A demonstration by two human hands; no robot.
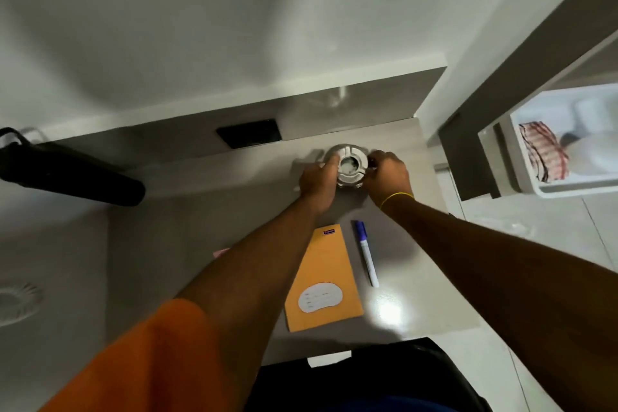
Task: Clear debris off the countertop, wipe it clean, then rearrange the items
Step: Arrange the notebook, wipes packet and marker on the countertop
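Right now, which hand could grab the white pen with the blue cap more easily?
Probably the right hand. The white pen with the blue cap lies on its side of the orange booklet; the left hand would cross over. Both hands grip the round silver ashtray now.

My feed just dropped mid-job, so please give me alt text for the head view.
The left hand and the right hand grip a round metal ashtray from either side, far back on the grey countertop. Nearer the person lie an orange notebook and, apart to its right, a white marker with a blue cap.
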